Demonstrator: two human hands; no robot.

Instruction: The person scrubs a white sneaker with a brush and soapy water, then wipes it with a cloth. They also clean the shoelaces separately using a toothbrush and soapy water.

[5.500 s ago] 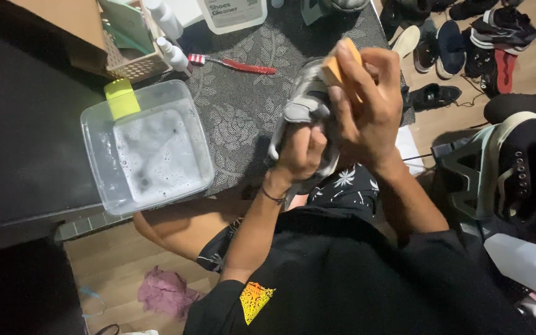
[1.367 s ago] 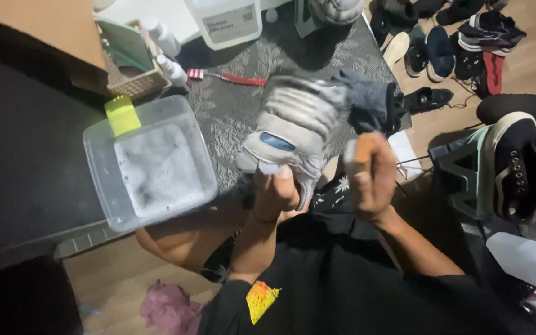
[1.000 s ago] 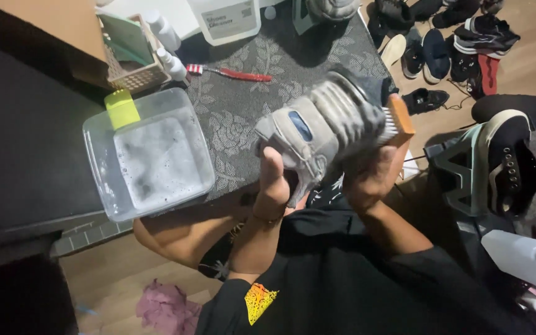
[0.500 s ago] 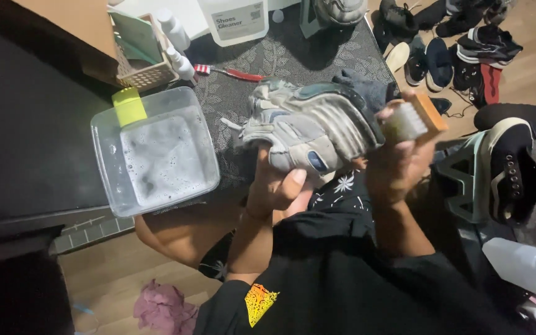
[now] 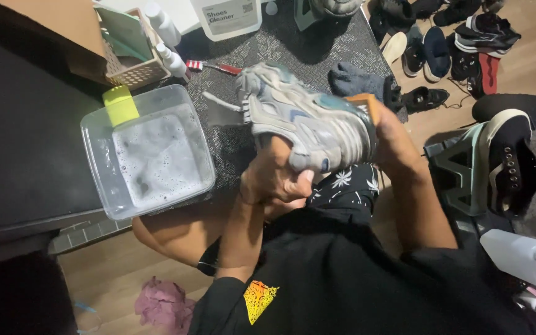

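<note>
While my left hand (image 5: 274, 180) grips the grey shoe (image 5: 308, 121) | right hand (image 5: 392, 139) presses a brush (image 5: 362, 102) against it | soapy tub (image 5: 150, 158) beside.

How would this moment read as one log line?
left hand: holds sneaker | right hand: brush on sneaker | tub: soapy water

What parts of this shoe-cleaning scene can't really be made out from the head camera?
- Right hand: mostly hidden behind the grey sneaker; only a brown corner of the brush it holds shows.
- Left hand: its fingers are tucked under the sneaker.
- Soapy tub: foam hides whatever lies in the water.
- Large cleaner bottle: cut off by the top edge.
- White bottle: its lower part runs off the right edge.
</note>
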